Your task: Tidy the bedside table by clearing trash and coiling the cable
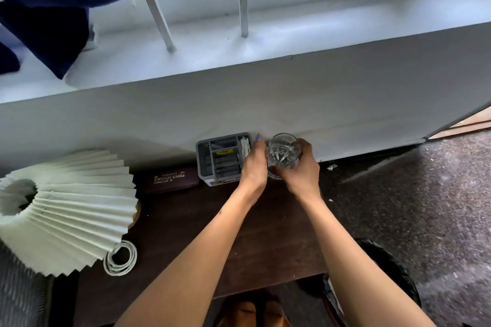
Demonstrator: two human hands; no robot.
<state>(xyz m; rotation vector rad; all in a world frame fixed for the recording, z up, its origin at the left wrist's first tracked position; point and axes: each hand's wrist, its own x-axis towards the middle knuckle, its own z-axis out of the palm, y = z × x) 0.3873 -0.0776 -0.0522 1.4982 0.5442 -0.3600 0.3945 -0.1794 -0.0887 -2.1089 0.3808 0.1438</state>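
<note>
Gripping a clear cut glass (283,151) with my right hand (301,168), fingers curled round its far side, I have it at the back edge of the dark surface (265,233). My left hand (253,164) lies flat against the glass's other side, fingers straight. Just left of it sits a grey organiser tray (221,158), then a maroon spectacle case (170,179). The white cable (121,257) lies coiled near the front, touching the pleated lampshade (63,207). A black bin (385,273) stands below right.

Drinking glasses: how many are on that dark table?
1. The glass stands at the table's far edge beside the grey organizer, held between both hands. No other shows.
</note>
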